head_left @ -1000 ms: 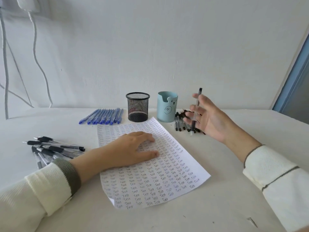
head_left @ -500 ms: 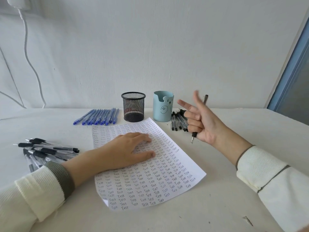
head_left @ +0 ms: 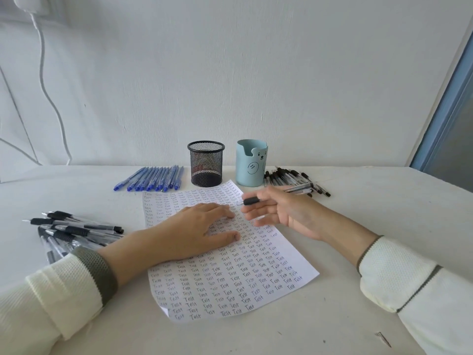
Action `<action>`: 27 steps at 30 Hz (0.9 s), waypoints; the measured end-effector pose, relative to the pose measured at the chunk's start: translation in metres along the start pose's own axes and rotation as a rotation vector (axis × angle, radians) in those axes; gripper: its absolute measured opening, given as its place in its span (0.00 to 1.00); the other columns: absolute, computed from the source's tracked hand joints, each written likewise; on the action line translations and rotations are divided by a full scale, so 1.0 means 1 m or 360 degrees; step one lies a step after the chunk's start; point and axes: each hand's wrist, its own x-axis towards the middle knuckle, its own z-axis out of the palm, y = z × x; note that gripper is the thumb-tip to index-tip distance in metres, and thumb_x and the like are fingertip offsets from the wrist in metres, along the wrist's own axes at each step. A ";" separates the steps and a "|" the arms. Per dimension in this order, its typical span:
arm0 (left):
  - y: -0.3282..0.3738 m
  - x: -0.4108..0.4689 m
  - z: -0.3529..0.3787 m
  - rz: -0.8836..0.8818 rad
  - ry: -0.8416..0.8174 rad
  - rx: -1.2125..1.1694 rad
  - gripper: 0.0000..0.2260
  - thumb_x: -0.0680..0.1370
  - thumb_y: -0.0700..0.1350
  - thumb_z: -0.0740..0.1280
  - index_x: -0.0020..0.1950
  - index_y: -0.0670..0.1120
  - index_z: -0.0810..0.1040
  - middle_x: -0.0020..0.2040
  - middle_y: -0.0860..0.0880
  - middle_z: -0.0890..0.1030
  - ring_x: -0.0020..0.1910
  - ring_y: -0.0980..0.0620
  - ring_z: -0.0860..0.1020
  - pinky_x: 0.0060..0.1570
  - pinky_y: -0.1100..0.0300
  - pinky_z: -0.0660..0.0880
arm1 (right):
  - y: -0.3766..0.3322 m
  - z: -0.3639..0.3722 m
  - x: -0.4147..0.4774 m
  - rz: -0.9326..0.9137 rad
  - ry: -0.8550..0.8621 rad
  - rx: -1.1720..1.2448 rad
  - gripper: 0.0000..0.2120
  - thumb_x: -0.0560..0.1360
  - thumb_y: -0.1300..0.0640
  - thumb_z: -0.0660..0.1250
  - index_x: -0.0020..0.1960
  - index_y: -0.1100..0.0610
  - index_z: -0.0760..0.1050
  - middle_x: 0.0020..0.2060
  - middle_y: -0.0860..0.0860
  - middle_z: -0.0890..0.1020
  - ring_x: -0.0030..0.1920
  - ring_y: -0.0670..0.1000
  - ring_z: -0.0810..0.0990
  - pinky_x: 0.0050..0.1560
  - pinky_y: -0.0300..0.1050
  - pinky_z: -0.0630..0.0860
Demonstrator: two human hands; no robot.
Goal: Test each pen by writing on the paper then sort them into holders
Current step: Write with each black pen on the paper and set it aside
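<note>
A sheet of paper (head_left: 245,283) covered with rows of the word "Test" lies in the middle of the table. My left hand (head_left: 197,231) presses flat on its upper part. My right hand (head_left: 284,212) hovers just right of it and holds a black pen (head_left: 252,201) lying sideways, tip pointing left over the paper. At the back stand a black mesh holder (head_left: 206,163) and a light blue bear holder (head_left: 251,162).
A row of blue pens (head_left: 151,179) lies left of the mesh holder. A heap of black pens (head_left: 294,179) lies right of the bear holder, another pile of black pens (head_left: 69,230) at the left. A white cable (head_left: 48,88) hangs on the wall.
My right hand has come down from beside the bear holder to the paper, turning the pen from upright to sideways. The left hand stays on the sheet.
</note>
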 end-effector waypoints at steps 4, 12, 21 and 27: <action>0.001 -0.001 -0.001 -0.0012 -0.0025 -0.0003 0.32 0.74 0.73 0.54 0.75 0.62 0.62 0.77 0.61 0.59 0.75 0.57 0.61 0.74 0.55 0.58 | 0.014 -0.004 -0.009 -0.0124 0.0289 -0.0586 0.12 0.73 0.54 0.75 0.37 0.55 0.73 0.27 0.49 0.78 0.27 0.46 0.72 0.26 0.38 0.67; 0.008 -0.006 -0.005 0.0001 -0.0061 0.0077 0.33 0.72 0.75 0.53 0.75 0.65 0.60 0.78 0.61 0.57 0.76 0.57 0.58 0.74 0.54 0.54 | 0.027 0.001 -0.014 -0.0230 0.0622 -0.0648 0.25 0.72 0.66 0.68 0.23 0.52 0.62 0.20 0.51 0.66 0.20 0.48 0.68 0.28 0.35 0.69; 0.013 -0.011 -0.006 0.0011 -0.0125 0.0129 0.34 0.70 0.76 0.53 0.75 0.68 0.55 0.79 0.59 0.52 0.78 0.54 0.53 0.75 0.53 0.47 | 0.028 0.001 -0.022 -0.0285 0.0717 -0.0654 0.22 0.70 0.69 0.66 0.23 0.55 0.62 0.18 0.51 0.66 0.20 0.46 0.66 0.29 0.32 0.71; 0.014 -0.011 -0.006 0.0007 -0.0138 0.0133 0.34 0.70 0.76 0.53 0.75 0.69 0.54 0.79 0.60 0.52 0.78 0.55 0.53 0.75 0.52 0.46 | 0.026 0.001 -0.022 -0.0308 0.0742 -0.0662 0.22 0.70 0.67 0.67 0.24 0.54 0.61 0.19 0.52 0.65 0.21 0.48 0.64 0.32 0.39 0.74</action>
